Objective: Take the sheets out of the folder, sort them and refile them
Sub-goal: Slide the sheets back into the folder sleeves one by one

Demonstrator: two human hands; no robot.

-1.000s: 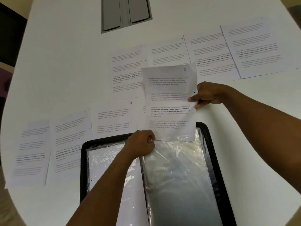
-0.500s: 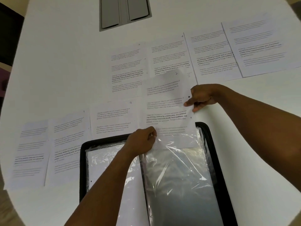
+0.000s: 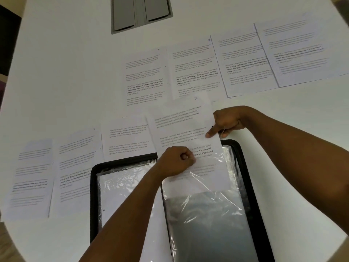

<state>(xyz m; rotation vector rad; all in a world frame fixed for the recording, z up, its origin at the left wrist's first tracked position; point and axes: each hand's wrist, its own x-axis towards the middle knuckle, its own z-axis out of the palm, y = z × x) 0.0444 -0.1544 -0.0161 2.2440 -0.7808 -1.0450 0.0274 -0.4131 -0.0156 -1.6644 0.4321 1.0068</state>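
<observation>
One sheet is pinched at its right edge by the right hand; below those fingers its foot is veiled inside the folder sleeve, pinched by the left hand

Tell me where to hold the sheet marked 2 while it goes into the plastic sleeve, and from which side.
Pinch the sheet marked 2 on its free upper half, at the right edge, coming in from the right as the right hand does. Its lower end is already inside the plastic sleeve, whose mouth the left hand grips at the left, so a grip above the mouth can likely push it down without buckling.
</observation>
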